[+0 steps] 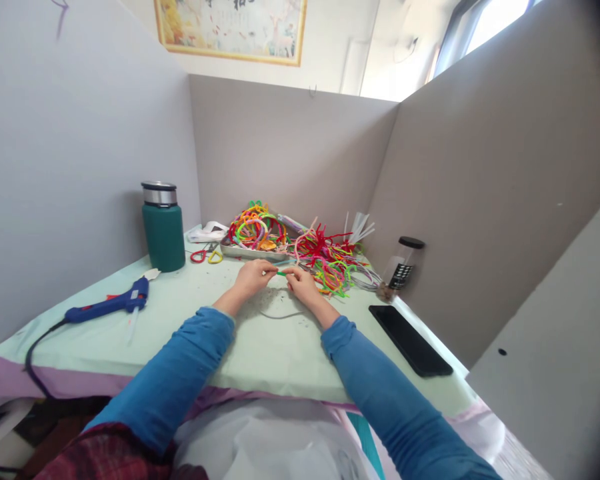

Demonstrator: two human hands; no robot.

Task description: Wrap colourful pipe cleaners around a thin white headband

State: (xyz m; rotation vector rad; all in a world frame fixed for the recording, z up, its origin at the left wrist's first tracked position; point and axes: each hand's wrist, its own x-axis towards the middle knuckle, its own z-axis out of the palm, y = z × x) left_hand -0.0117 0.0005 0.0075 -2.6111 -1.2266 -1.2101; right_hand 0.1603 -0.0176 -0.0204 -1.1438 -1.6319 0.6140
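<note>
Between my two hands, over the middle of the table, is a short green piece (281, 273) that looks like pipe cleaner. My left hand (256, 275) pinches its left end with thumb and fingers. At its right end, my right hand (300, 281) is closed on it in the same way. A thin grey wire-like strand (280, 316) lies curved on the table just below my hands. Just beyond them, a shallow metal tray (253, 253) holds a tangle of colourful pipe cleaners (257, 225). Red pipe cleaners (325, 245) are heaped to its right.
A blue glue gun (110, 303) with a cord lies left, near a green bottle (164, 233). Scissors (207, 255) rest by the tray. A black phone (410, 340) and a clear black-lidded bottle (404, 263) are on the right. Grey partitions (290, 147) surround the table (275, 360).
</note>
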